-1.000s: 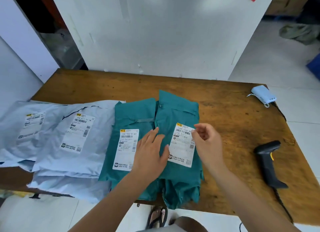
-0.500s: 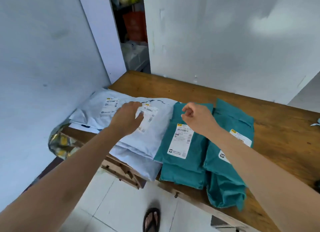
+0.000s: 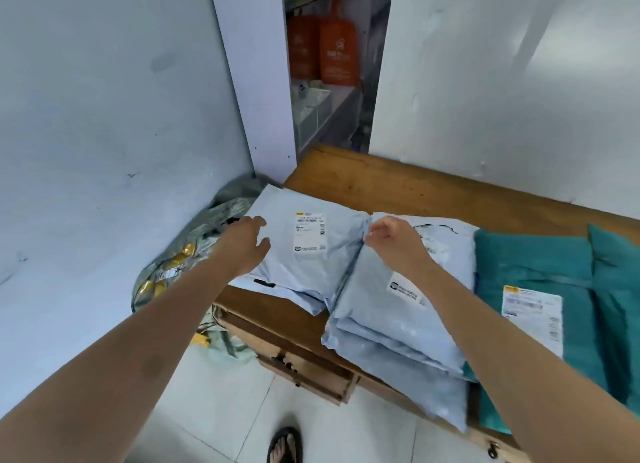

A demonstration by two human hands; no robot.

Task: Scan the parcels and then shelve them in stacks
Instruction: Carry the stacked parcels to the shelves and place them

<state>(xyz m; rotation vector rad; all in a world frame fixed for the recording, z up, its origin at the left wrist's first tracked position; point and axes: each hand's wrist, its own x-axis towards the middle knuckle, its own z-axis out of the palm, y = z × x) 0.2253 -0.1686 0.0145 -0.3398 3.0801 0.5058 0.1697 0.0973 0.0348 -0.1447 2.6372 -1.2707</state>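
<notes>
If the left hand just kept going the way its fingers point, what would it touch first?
Probably the leftmost pale blue parcel: the left hand points right across it, toward its white label. Depth is unclear, so contact is uncertain.

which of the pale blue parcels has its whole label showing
The leftmost pale blue parcel, at the table's left end between both hands: its label is fully uncovered. The neighbouring pale blue parcel has its label partly hidden under the right hand.

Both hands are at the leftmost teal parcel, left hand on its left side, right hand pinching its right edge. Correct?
Not quite: the leftmost parcel that both hands are at is pale blue-grey, not teal. The head view shows the teal parcels untouched further right. The rest holds: left hand on its left side, right hand pinching its right edge.
</notes>
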